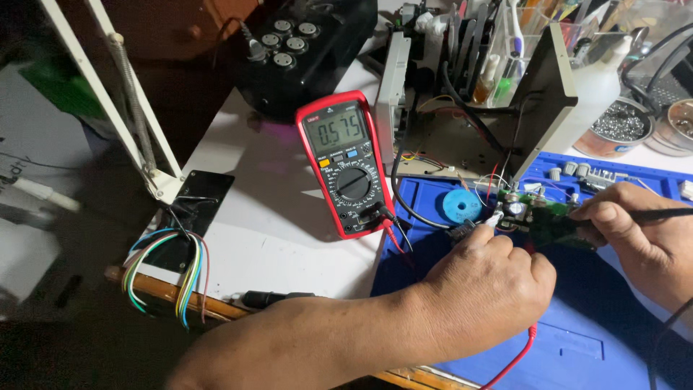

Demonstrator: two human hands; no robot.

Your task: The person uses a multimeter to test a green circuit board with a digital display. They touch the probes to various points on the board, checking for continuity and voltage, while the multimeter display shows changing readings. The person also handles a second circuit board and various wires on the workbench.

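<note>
Head view, looking down on a small green circuit board point(543, 217), held low over a blue work mat point(577, 339) at right of centre. Left hand point(485, 278) curled closed around a probe with a pale tip point(497, 217), tip pressed to the board's left edge beside a cluster of small parts. Right hand point(635, 235) closed on a thin black probe point(668, 214), fingers also gripping the board's right end; probe running off toward the right edge. Red lead point(516, 357) trailing from under the left hand across the mat toward the bottom edge.

Just left of the board, on the mat, a round blue disc-shaped part point(462, 206). Further left, a red-cased multimeter point(345, 162) lying on the white tabletop point(267, 217), screen lit with digits, dial in the middle, black and red leads plugged in at its lower end.

Behind the mat, an opened metal chassis point(498, 115) with loose wiring, upright. Beyond it, clear holders crowded with tools, plus a white squeeze bottle point(595, 90) and a tin of small metal bits point(617, 128).

At far left, a white spring lamp arm point(119, 94) on a black base plate, and a bundle of coloured wires point(177, 271) drooping over the tabletop edge.
</note>
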